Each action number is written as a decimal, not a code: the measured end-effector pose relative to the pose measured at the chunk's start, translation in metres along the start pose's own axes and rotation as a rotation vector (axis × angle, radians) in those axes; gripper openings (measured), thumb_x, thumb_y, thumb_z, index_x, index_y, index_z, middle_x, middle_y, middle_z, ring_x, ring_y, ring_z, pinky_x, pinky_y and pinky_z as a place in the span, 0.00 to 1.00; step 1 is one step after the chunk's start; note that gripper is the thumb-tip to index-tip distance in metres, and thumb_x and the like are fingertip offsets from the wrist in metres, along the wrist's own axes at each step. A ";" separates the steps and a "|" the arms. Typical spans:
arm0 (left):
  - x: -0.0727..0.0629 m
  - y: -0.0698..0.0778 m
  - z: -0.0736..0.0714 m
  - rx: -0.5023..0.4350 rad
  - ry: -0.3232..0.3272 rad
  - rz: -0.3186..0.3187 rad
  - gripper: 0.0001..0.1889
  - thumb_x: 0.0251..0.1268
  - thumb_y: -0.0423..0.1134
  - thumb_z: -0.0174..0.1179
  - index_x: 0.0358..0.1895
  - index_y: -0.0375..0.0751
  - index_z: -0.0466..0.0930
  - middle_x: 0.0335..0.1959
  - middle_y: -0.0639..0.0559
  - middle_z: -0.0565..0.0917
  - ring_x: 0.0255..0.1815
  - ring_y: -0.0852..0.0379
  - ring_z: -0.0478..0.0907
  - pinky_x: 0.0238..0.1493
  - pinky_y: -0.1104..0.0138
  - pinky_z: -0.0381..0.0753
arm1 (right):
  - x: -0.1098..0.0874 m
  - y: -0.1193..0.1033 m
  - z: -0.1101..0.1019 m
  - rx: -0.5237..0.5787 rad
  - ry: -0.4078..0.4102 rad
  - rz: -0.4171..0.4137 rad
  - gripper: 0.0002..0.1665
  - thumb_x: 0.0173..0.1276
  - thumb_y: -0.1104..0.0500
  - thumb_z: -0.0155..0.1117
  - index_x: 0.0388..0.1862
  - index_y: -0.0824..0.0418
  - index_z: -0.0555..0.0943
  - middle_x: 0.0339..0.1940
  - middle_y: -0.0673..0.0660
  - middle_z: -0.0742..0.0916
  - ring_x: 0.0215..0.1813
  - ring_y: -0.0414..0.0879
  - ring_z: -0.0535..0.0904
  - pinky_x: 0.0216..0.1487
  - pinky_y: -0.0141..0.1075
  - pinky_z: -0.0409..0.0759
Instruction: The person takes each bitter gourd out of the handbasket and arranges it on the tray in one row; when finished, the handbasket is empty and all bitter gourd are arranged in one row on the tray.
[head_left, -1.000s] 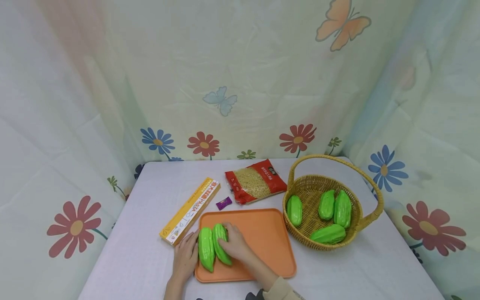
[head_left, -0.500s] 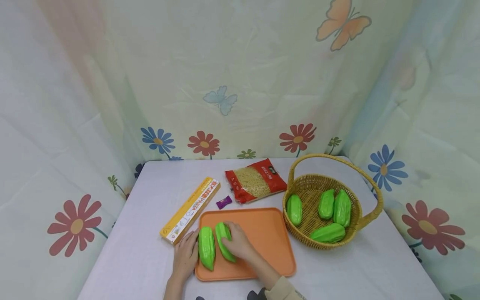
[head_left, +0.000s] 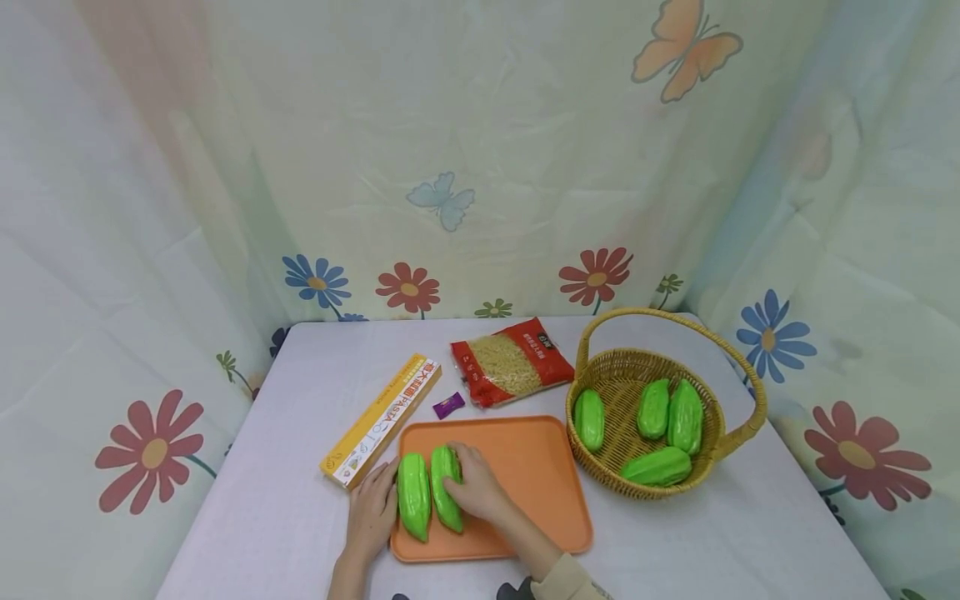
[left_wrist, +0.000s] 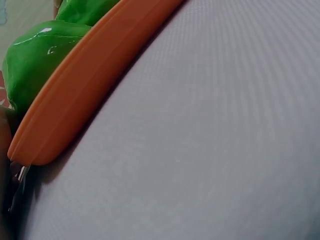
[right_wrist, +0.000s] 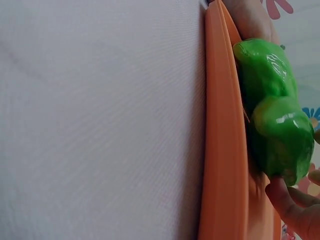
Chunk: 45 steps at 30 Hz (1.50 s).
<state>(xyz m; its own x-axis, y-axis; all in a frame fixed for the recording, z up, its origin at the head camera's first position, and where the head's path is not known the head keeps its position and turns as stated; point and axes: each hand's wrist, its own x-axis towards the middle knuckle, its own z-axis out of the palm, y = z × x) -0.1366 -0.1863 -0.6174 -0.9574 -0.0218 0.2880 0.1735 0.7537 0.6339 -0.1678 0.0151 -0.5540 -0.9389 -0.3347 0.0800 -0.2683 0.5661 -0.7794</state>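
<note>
Two glossy green bitter melons lie side by side on the left half of an orange tray. My right hand holds the right melon, thumb on its near side and fingers around its far end. In the right wrist view, a fingertip of that hand touches the end of this melon, which overlaps the other one behind it. Along the tray's left rim rests my left hand, its fingers extended beside the left melon. The left wrist view shows the tray's side and melon ends above it.
A wicker basket with several more bitter melons stands right of the tray. A yellow pasta box lies by my left fingertips. Behind the tray are a purple wrapped sweet and a red bag of pasta.
My right hand has shifted slightly right with its bitter melon, opening a narrow gap from the left one. The melon's near end has since swung back left. My left hand stays in place.
</note>
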 end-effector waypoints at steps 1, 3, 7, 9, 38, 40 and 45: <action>0.000 0.000 0.001 0.004 0.005 0.006 0.22 0.67 0.35 0.49 0.64 0.45 0.67 0.61 0.50 0.73 0.63 0.48 0.64 0.61 0.50 0.55 | 0.000 0.000 0.000 0.002 -0.005 0.001 0.33 0.56 0.61 0.59 0.61 0.69 0.66 0.54 0.66 0.75 0.56 0.60 0.71 0.56 0.53 0.69; -0.001 -0.001 0.001 0.010 0.014 0.014 0.22 0.67 0.35 0.49 0.64 0.45 0.68 0.60 0.49 0.73 0.63 0.48 0.65 0.60 0.50 0.55 | 0.000 0.000 0.000 0.004 -0.011 0.000 0.33 0.57 0.61 0.59 0.62 0.69 0.66 0.53 0.66 0.75 0.55 0.60 0.71 0.55 0.53 0.70; -0.001 -0.001 0.001 0.018 0.023 0.024 0.22 0.66 0.34 0.49 0.64 0.44 0.68 0.60 0.49 0.73 0.62 0.47 0.65 0.60 0.50 0.56 | 0.001 0.002 0.000 0.005 0.004 -0.007 0.33 0.56 0.62 0.59 0.61 0.69 0.66 0.50 0.66 0.76 0.52 0.58 0.73 0.52 0.52 0.72; -0.001 0.000 0.000 0.013 0.022 0.022 0.22 0.66 0.34 0.49 0.64 0.45 0.68 0.60 0.49 0.73 0.62 0.47 0.65 0.60 0.50 0.55 | 0.002 0.003 -0.001 0.006 0.014 -0.011 0.32 0.56 0.62 0.59 0.61 0.69 0.67 0.49 0.66 0.77 0.50 0.56 0.74 0.51 0.51 0.73; 0.000 0.000 -0.001 0.002 -0.014 -0.003 0.22 0.67 0.35 0.48 0.64 0.46 0.67 0.62 0.49 0.71 0.64 0.48 0.63 0.61 0.51 0.55 | 0.002 0.002 -0.002 0.020 -0.045 0.040 0.30 0.60 0.61 0.59 0.61 0.67 0.67 0.49 0.63 0.77 0.40 0.46 0.72 0.39 0.40 0.75; 0.000 0.000 -0.001 0.006 -0.015 -0.002 0.22 0.68 0.35 0.48 0.65 0.46 0.67 0.62 0.49 0.71 0.64 0.48 0.63 0.61 0.51 0.55 | 0.002 0.003 -0.002 0.023 -0.048 0.045 0.30 0.60 0.61 0.59 0.61 0.67 0.67 0.48 0.62 0.77 0.39 0.45 0.71 0.38 0.39 0.74; 0.001 0.000 -0.001 0.009 -0.017 -0.009 0.22 0.68 0.35 0.48 0.65 0.46 0.66 0.62 0.49 0.71 0.64 0.48 0.63 0.62 0.50 0.54 | 0.003 0.004 -0.004 0.031 -0.054 0.066 0.31 0.59 0.61 0.57 0.62 0.67 0.66 0.43 0.59 0.76 0.34 0.44 0.69 0.32 0.36 0.72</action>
<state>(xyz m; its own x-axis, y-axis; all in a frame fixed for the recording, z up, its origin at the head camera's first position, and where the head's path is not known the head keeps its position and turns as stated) -0.1369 -0.1865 -0.6163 -0.9629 -0.0174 0.2694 0.1626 0.7591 0.6303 -0.1726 0.0193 -0.5546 -0.9411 -0.3382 -0.0054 -0.1985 0.5651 -0.8008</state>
